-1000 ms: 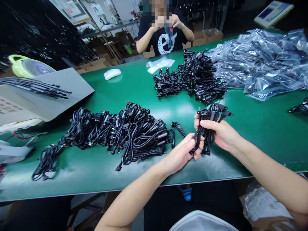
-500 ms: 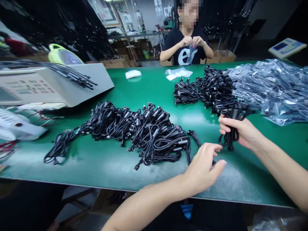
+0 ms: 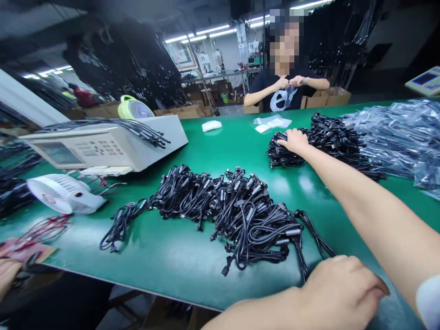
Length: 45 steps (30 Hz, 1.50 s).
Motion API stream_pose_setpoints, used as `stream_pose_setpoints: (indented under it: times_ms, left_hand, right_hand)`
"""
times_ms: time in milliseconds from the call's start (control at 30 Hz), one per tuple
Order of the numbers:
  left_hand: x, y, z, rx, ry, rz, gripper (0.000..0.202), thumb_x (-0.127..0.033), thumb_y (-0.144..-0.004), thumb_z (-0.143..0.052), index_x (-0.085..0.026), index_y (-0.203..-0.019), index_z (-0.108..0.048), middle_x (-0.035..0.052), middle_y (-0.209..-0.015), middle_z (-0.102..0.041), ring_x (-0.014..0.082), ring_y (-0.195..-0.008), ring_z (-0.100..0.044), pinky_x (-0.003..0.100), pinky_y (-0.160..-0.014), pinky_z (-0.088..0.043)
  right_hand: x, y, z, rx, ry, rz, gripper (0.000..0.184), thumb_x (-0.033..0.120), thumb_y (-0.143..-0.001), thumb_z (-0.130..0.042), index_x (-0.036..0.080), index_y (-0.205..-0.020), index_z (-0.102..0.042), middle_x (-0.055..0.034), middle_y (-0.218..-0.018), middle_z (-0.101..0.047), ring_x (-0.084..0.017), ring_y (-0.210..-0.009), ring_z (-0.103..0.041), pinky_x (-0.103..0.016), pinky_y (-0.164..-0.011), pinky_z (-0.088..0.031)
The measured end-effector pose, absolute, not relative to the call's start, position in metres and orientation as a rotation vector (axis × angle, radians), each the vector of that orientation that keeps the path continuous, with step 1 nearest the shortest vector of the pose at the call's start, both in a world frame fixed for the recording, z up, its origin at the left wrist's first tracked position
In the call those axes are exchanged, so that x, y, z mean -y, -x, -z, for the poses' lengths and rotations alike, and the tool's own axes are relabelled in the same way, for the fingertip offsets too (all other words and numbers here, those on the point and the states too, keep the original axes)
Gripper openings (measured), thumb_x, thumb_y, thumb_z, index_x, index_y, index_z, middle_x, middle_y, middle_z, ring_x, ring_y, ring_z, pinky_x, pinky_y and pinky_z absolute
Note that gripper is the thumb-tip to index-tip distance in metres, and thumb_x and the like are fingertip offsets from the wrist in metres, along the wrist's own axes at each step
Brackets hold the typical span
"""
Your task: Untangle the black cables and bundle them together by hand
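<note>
My right hand (image 3: 294, 140) is stretched far across the green table (image 3: 172, 261) and lies on the left end of the far heap of bundled black cables (image 3: 330, 135), fingers curled down onto a bundle. My left hand (image 3: 340, 293) rests at the table's near edge with its fingers curled together; whatever is under them is hidden. It sits just right of the big near pile of loose black cables (image 3: 233, 206), beside a cable loop (image 3: 314, 238) trailing from that pile.
A beige tester box (image 3: 103, 146) with cables on top stands at the left, a small white fan (image 3: 62, 195) before it. Bagged cables (image 3: 395, 128) are heaped at the right. A person (image 3: 285, 87) works across the table. Another hand (image 3: 7, 275) shows at the lower left by red wires.
My right hand has carried its cable bundle away from me and now lies on the far heap. My left hand has drawn back to the near edge and curled. The view has tilted up.
</note>
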<state>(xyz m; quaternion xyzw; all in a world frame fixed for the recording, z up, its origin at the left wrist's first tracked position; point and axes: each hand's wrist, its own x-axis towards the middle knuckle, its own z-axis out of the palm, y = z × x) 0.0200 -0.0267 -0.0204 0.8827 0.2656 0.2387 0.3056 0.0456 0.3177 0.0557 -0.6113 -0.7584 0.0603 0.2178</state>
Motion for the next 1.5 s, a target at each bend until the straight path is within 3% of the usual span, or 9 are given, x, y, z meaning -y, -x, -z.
stream_pose_setpoints:
  times_ms: [167,300,433,500,600,767,967,1300,1500]
  left_hand:
    - [0.026,-0.018,0.015,-0.644,-2.428,-0.592,0.03,-0.029,-0.096,-0.041,-0.018,-0.111,-0.064,0.0072,-0.099,-0.071,0.0194,-0.089,-0.067,0.032,-0.08,-0.056]
    - [0.026,-0.013,0.009,-0.54,-2.33,-0.655,0.032,-0.027,-0.099,-0.037,-0.016,-0.108,-0.065,0.0099,-0.108,-0.07,0.019,-0.1,-0.065,0.033,-0.093,-0.053]
    - [0.029,-0.011,0.008,-0.466,-2.24,-0.658,0.028,-0.029,-0.099,-0.04,-0.019,-0.106,-0.066,0.0102,-0.109,-0.069,0.021,-0.101,-0.064,0.036,-0.092,-0.052]
    - [0.03,-0.01,0.005,-0.417,-2.209,-0.661,0.027,-0.029,-0.099,-0.041,-0.019,-0.106,-0.066,0.0102,-0.108,-0.069,0.0216,-0.101,-0.065,0.035,-0.091,-0.052]
    - [0.031,-0.008,-0.002,-0.368,-2.135,-0.673,0.026,-0.026,-0.098,-0.042,-0.017,-0.102,-0.066,0.0108,-0.105,-0.07,0.0217,-0.101,-0.066,0.033,-0.093,-0.05]
    - [0.027,-0.005,-0.01,-0.641,-1.89,-0.749,0.023,-0.029,-0.098,-0.046,-0.02,-0.099,-0.068,0.0076,-0.102,-0.069,0.0185,-0.092,-0.063,0.031,-0.087,-0.049]
    - [0.014,-0.008,-0.003,-1.014,-1.141,-1.012,0.022,-0.038,-0.093,-0.058,-0.02,-0.104,-0.051,-0.0011,-0.085,-0.056,0.0096,-0.066,-0.053,0.023,-0.061,-0.043]
    - [0.004,-0.005,0.0,-1.002,-0.914,-1.08,0.038,-0.037,-0.071,-0.086,-0.015,-0.085,-0.057,-0.0023,-0.077,-0.06,0.0068,-0.065,-0.05,0.021,-0.063,-0.04]
    - [0.001,-0.002,0.004,-0.94,-0.714,-1.057,0.037,-0.031,-0.065,-0.09,-0.011,-0.079,-0.063,-0.0015,-0.073,-0.062,0.0051,-0.062,-0.05,0.019,-0.064,-0.04]
  right_hand:
    - [-0.306,-0.053,-0.042,2.136,1.64,-0.183,0.058,0.042,-0.097,-0.057,-0.002,-0.134,-0.048,-0.0335,-0.139,-0.049,-0.039,-0.133,-0.045,-0.053,-0.108,-0.028]
    - [-0.26,-0.063,-0.051,2.13,1.521,-0.226,0.061,0.039,-0.095,-0.06,0.005,-0.142,-0.043,-0.0252,-0.15,-0.042,-0.034,-0.14,-0.034,-0.046,-0.11,-0.03]
    - [-0.153,-0.099,-0.039,2.23,1.443,-0.475,0.03,0.043,-0.093,-0.061,0.022,-0.114,-0.066,-0.0084,-0.108,-0.069,-0.023,-0.095,-0.059,-0.035,-0.087,-0.045]
    - [-0.093,-0.122,-0.023,2.265,1.467,-0.621,0.036,0.049,-0.083,-0.072,0.022,-0.108,-0.067,-0.0051,-0.091,-0.069,-0.022,-0.076,-0.059,-0.034,-0.071,-0.045]
    - [-0.037,-0.151,0.001,2.098,1.531,-0.958,0.048,0.04,-0.066,-0.083,0.025,-0.109,-0.066,-0.0025,-0.087,-0.066,-0.023,-0.077,-0.06,-0.035,-0.07,-0.043]
    - [-0.031,-0.18,0.005,1.838,1.457,-1.26,0.016,0.034,-0.081,-0.064,0.023,-0.092,-0.064,-0.0003,-0.072,-0.061,-0.019,-0.067,-0.056,-0.031,-0.063,-0.044]
    - [-0.022,-0.194,-0.001,1.555,1.164,-1.563,0.031,0.05,-0.093,-0.054,0.02,-0.101,-0.053,0.0079,-0.067,-0.036,-0.008,-0.049,-0.033,-0.023,-0.046,-0.035]
    - [0.007,-0.19,-0.003,1.601,1.174,-1.777,0.032,0.048,-0.094,-0.06,0.022,-0.078,-0.048,0.0078,-0.061,-0.039,-0.006,-0.041,-0.04,-0.021,-0.04,-0.03]
    - [0.015,-0.182,-0.001,1.225,0.965,-2.141,0.032,0.052,-0.091,-0.063,0.023,-0.09,-0.05,0.009,-0.063,-0.034,-0.006,-0.043,-0.032,-0.019,-0.037,-0.039]
